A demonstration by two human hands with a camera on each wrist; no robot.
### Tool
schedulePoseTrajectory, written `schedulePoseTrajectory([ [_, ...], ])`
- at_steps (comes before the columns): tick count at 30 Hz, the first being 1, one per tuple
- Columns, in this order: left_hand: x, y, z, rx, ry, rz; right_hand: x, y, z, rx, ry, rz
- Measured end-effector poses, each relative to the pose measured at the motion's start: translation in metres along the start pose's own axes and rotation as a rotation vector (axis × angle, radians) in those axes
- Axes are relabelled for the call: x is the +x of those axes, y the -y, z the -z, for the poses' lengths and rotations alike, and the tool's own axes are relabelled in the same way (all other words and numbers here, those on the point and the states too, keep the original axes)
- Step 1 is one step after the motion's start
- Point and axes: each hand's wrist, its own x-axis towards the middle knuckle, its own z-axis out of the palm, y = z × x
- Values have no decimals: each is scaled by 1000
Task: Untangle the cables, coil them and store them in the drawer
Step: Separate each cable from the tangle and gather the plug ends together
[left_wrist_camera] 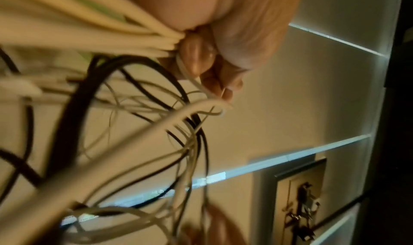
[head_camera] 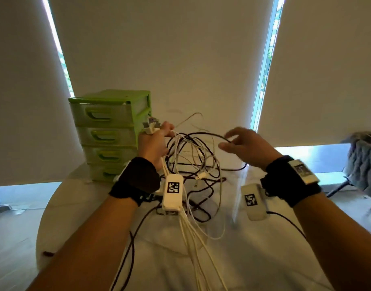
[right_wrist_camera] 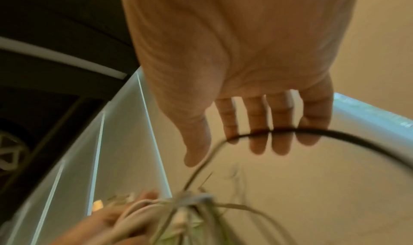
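Green drawer unit (head_camera: 109, 131), four drawers closed, far left on the table (head_camera: 75, 206). Left hand (head_camera: 153, 143): fingers clenched round a bunch of white cables (head_camera: 193, 156), raised above the table. Black cable (head_camera: 207, 134): loops across the straight, released fingers of the right hand (head_camera: 245, 147).

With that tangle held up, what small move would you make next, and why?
Probably close the right hand on the black cable crossing its straight fingers and draw that loop out sideways. The left hand already grips the white cables bunched, so the black one looks easiest to separate.
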Motion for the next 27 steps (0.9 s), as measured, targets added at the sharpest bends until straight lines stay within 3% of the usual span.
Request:
schedulePoseTrajectory([
  [4,2,2,-13,1,-26,-59,5,33,-27,-43,-174,159],
  [7,10,5,-12,-71,-24,-77,19,30,-40,-288,8,127],
  [10,24,8,-4,-130,-60,-53,35,9,-38,-352,-20,41],
  [13,36,14,-2,-158,-58,-53,45,-7,-31,-251,-15,7],
  [16,38,18,-11,-187,19,-72,50,1,-38,-52,104,-9],
  [18,40,15,-14,-216,58,-88,56,0,-46,-100,121,0],
  [22,50,6,-1,-273,61,-119,60,-15,-33,-184,26,-10],
  [27,50,1,0,-223,-13,-154,56,-34,-1,-161,-226,-154],
])
